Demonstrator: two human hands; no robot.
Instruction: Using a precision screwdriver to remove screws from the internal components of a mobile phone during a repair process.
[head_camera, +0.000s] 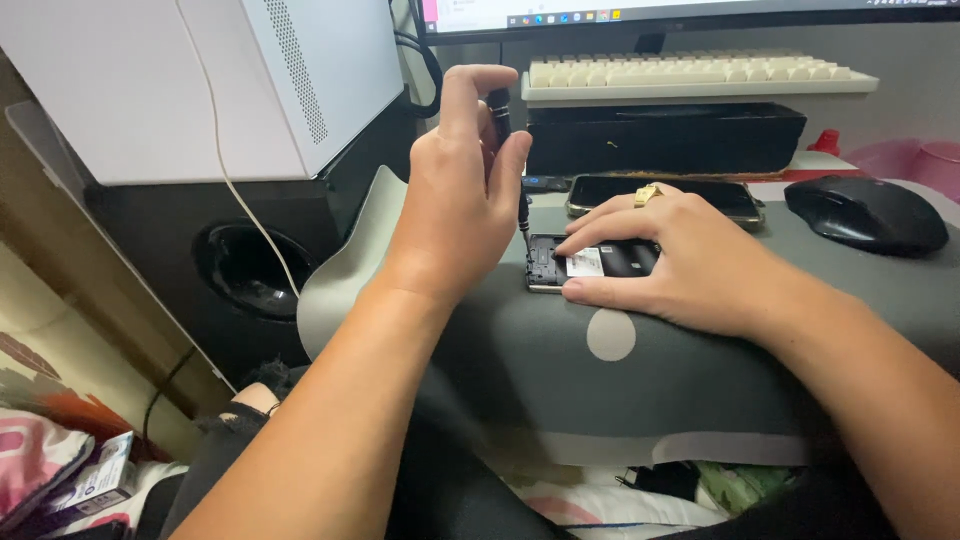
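Left hand (462, 190) grips a small black screwdriver (503, 130) upright, index finger capping the top, thumb on the shaft; tip is down at the top-left corner of an opened phone (590, 263), probably on a screw, too small to confirm. Right hand (665, 260) presses flat on that phone, fingers spread, pinning it to the grey mat (610, 370), clasping nothing. Second phone (665, 195) lies just behind, screen up. Black mouse (865, 212) to the right, pale keyboard (690, 72) on a black stand behind.
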